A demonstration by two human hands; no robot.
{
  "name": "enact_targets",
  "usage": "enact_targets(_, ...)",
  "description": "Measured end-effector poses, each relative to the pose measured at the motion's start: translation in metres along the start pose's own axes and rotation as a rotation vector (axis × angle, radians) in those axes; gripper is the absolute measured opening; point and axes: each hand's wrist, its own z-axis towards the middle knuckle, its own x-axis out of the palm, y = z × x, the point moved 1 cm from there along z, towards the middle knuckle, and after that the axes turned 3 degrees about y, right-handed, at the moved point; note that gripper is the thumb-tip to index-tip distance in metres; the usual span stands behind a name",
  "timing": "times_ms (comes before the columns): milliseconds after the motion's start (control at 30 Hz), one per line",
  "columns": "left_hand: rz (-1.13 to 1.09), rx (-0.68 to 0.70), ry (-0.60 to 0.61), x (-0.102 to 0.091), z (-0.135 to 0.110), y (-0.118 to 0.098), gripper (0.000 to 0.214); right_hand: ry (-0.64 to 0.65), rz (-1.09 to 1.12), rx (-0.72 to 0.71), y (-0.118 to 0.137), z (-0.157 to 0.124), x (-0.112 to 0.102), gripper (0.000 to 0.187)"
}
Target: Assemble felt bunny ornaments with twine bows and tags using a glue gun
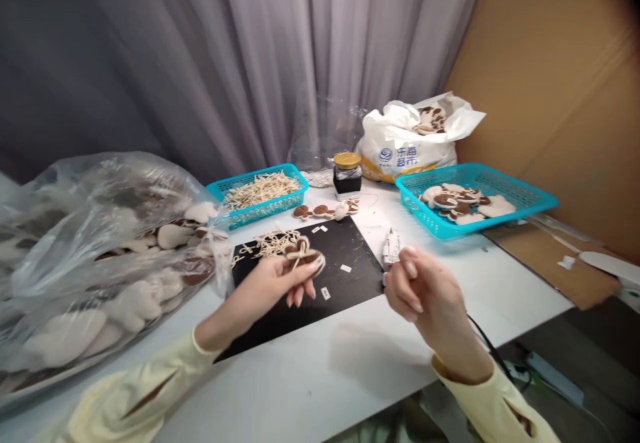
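A clear plastic bag bulges over the left of the white tabletop, filled with cream and brown soft pieces. Behind it a grey-purple curtain hangs in folds, spanning most of the back. Next comes a turquoise basket of pale cord bows; in front of it, a black mat lies askew, a heap of similar bows near its far left edge.

Over this mat, the left hand pinches a brown-and-cream soft piece with a cord bow on its face. Small white labels are scattered on the mat. Beyond its far edge sit a short row of brown-and-cream pieces and a dark jar with a gold lid.

A white printed bag stands farther back. Nearer, a paper-wrapped nozzle points up just beyond the right hand, whose fingers are curled in; whether they grip it I cannot tell. Rightward come a second turquoise basket holding more pieces, a cardboard sheet, a black cable below, and a tan wall.
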Motion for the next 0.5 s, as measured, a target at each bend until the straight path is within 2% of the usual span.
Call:
enact_targets(67, 0.067, 0.100, 0.126, 0.000, 0.033, -0.036, 0.035, 0.018, -0.063, 0.024, -0.008, 0.000, 0.003, 0.035)
enact_targets(133, 0.063, 0.181, 0.258, 0.009, 0.070, -0.074, 0.034, 0.063, -0.190, 0.039, -0.015, -0.001, 0.007, 0.035)
enact_targets(200, 0.012, 0.228, 0.373, 0.027, 0.106, -0.107, 0.031, 0.124, -0.297, 0.050, -0.021, -0.003, 0.009, 0.033)
enact_targets(267, -0.014, 0.260, 0.481, 0.050, 0.139, -0.127, 0.035, 0.156, -0.329, 0.045, -0.025, -0.004, 0.010, 0.032)
enact_targets(333, 0.025, 0.247, 0.527, 0.072, 0.165, -0.133, 0.042, 0.145, -0.335, 0.026, -0.026, -0.004, 0.008, 0.032)
enact_targets(400, 0.062, 0.228, 0.493, 0.089, 0.183, -0.127, 0.047, 0.123, -0.333, 0.001, -0.025, -0.003, 0.007, 0.031)
enact_targets(500, 0.112, 0.253, 0.415, 0.095, 0.190, -0.113, 0.041, 0.100, -0.313, -0.005, -0.024, -0.001, 0.005, 0.029)
